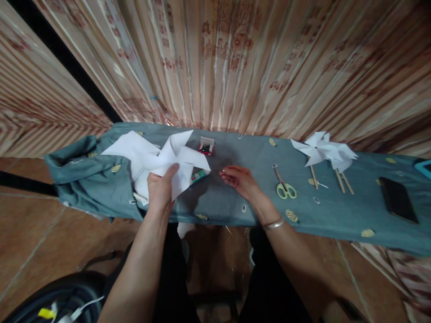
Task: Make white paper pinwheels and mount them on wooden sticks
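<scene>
My left hand (pixel 160 188) is closed on a white paper pinwheel (pixel 183 157), its thumb pressed on the paper near the front. Under and behind it lie more white paper pieces (pixel 129 146). My right hand (pixel 239 179) hovers over the cloth to the right of the pinwheel, with thumb and fingertips pinched together. A tiny pale glint shows at those fingertips, too small to name. Beside the pinwheel's right blade lies a green box (pixel 200 176). Just behind stands a small open red box (pixel 206 147) with dark small pieces inside.
Green-handled scissors (pixel 285 188) lie right of my right hand. Farther right are white pinwheels (pixel 325 150) on wooden sticks (pixel 340 180) and a dark phone (pixel 399 199). A blue-edged device (pixel 423 168) sits at the far right. A patterned curtain (pixel 229 67) hangs behind the cloth-covered table (pixel 222 208).
</scene>
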The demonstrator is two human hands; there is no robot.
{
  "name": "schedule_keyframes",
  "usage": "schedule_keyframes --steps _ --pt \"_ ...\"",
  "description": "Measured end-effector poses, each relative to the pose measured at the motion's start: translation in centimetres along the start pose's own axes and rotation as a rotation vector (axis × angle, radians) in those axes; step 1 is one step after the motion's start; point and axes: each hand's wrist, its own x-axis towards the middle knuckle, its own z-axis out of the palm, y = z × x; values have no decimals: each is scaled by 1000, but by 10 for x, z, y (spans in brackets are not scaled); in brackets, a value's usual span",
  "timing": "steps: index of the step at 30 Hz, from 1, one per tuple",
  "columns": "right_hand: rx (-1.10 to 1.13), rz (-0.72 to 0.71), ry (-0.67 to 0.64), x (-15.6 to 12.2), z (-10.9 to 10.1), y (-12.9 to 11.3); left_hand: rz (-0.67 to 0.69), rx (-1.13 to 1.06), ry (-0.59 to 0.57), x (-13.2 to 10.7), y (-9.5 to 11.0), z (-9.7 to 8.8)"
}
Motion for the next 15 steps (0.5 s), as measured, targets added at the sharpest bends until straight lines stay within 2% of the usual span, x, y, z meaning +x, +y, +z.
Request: schedule_keyframes --steps 2,4,9,15 --pt "492 116 -31 -21 -14 6 -13 -2 -53 -6 -3 6" --pt "753 169 -50 -39 -26 9 -16 2 -95 -13 -7 14" --pt "958 182 -53 -64 -49 14 -49 38 -182 -26 -22 33" --pt "1084 189 -34 -72 -69 16 -79 108 -230 -35 -43 59"
